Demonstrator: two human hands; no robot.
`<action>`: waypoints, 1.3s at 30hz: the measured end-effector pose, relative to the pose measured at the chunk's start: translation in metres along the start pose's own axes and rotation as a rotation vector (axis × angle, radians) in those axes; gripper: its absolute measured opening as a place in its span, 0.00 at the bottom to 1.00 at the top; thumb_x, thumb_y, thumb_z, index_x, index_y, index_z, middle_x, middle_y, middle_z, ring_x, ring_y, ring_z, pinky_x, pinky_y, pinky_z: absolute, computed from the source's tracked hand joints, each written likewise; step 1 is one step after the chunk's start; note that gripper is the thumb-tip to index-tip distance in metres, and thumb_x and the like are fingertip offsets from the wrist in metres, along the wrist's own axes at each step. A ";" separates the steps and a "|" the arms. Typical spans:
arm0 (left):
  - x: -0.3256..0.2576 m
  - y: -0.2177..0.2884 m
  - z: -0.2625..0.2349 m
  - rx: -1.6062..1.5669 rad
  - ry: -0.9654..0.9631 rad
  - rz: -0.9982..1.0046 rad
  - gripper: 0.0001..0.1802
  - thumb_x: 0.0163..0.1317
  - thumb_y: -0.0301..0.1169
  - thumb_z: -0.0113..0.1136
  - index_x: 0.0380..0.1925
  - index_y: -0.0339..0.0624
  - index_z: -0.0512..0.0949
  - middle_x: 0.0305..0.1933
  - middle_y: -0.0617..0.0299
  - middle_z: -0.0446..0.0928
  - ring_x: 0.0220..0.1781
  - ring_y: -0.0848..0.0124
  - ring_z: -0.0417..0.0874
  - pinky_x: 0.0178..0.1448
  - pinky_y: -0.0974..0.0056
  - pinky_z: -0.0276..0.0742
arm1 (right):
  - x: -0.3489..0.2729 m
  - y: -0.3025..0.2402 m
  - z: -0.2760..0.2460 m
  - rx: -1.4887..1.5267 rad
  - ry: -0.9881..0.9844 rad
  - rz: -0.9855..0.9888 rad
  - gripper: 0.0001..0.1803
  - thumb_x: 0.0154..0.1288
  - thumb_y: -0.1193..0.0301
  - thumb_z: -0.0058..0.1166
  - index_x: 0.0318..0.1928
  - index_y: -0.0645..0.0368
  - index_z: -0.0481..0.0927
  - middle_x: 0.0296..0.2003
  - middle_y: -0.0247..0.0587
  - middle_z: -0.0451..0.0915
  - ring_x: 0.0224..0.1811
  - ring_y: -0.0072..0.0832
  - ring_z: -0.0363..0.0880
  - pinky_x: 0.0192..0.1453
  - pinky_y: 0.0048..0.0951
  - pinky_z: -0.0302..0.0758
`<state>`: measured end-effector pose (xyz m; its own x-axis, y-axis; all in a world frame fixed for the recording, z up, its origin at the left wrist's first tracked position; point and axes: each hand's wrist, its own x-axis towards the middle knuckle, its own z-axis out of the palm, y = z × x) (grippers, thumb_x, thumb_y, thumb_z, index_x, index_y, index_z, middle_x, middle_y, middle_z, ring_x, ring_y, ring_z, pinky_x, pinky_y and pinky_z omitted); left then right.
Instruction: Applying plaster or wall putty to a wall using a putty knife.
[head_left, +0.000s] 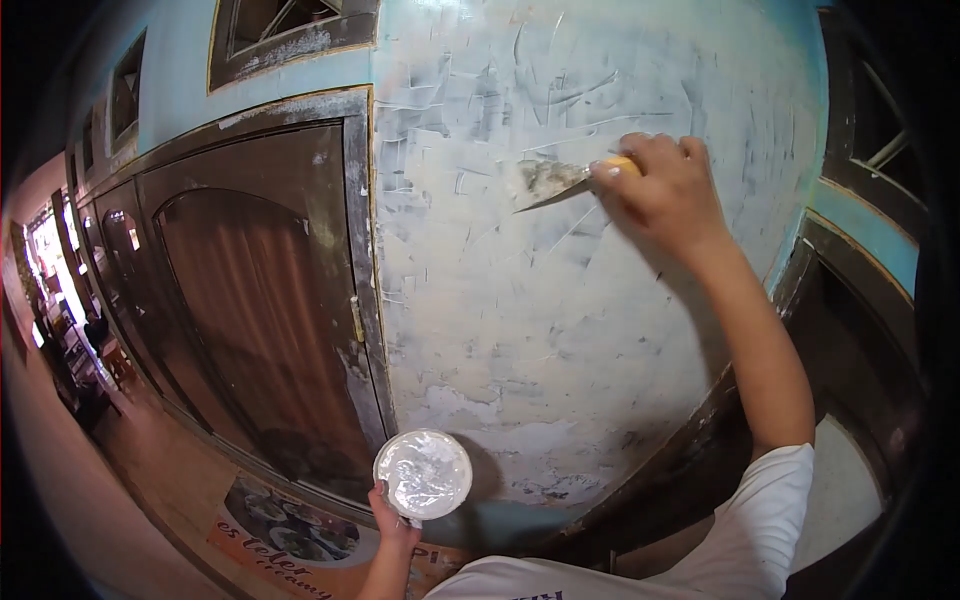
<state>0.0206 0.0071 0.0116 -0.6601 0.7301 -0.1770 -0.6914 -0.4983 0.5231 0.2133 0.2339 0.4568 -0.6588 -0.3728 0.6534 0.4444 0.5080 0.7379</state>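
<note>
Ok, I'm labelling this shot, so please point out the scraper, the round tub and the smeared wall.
Scraper (557, 182): head view, on the blade.
Round tub (467, 479): head view, on its right rim.
Smeared wall (540, 320): head view, on its patchy middle.

Brown curtain (265, 310), orange floor banner (295, 545)

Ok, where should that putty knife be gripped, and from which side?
Probably best by the yellow handle, coming from the right, as the right hand does: the putty knife has its handle at the right, while its broad, smeared blade points left.
</note>
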 end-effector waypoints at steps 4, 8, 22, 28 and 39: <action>-0.001 0.003 0.002 -0.016 -0.018 0.027 0.32 0.62 0.52 0.38 0.58 0.41 0.67 0.57 0.55 0.72 0.58 0.59 0.73 0.62 0.56 0.67 | 0.003 0.031 -0.020 -0.127 0.007 0.027 0.17 0.47 0.71 0.61 0.40 0.41 0.79 0.41 0.30 0.74 0.43 0.29 0.72 0.46 0.35 0.61; 0.005 -0.001 0.005 0.002 -0.011 0.010 0.31 0.63 0.51 0.36 0.58 0.41 0.67 0.58 0.56 0.72 0.58 0.59 0.73 0.62 0.56 0.66 | 0.008 0.010 -0.007 0.059 0.047 -0.011 0.19 0.46 0.73 0.60 0.42 0.42 0.78 0.41 0.32 0.74 0.42 0.30 0.73 0.49 0.37 0.61; 0.004 -0.008 0.019 0.027 -0.056 0.017 0.30 0.62 0.52 0.38 0.55 0.44 0.69 0.55 0.59 0.73 0.55 0.60 0.75 0.57 0.56 0.72 | -0.002 0.042 -0.013 -0.030 0.150 0.170 0.14 0.55 0.68 0.58 0.43 0.39 0.77 0.41 0.28 0.73 0.45 0.28 0.72 0.49 0.35 0.61; 0.001 -0.002 0.014 -0.008 -0.055 0.021 0.30 0.62 0.52 0.37 0.55 0.44 0.69 0.55 0.59 0.73 0.55 0.60 0.75 0.58 0.56 0.70 | -0.016 0.063 -0.020 -0.122 -0.014 0.102 0.12 0.56 0.68 0.58 0.42 0.39 0.78 0.44 0.29 0.73 0.48 0.28 0.71 0.53 0.39 0.58; 0.000 0.000 0.018 0.014 -0.056 0.041 0.30 0.62 0.53 0.39 0.56 0.45 0.68 0.56 0.59 0.73 0.56 0.61 0.74 0.59 0.57 0.70 | -0.019 0.070 -0.032 -0.081 -0.009 0.112 0.16 0.55 0.71 0.58 0.45 0.41 0.76 0.44 0.30 0.72 0.49 0.29 0.70 0.53 0.38 0.58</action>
<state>0.0254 0.0157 0.0269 -0.6704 0.7340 -0.1084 -0.6593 -0.5223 0.5409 0.2762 0.2519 0.5008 -0.6077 -0.3095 0.7314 0.5629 0.4817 0.6716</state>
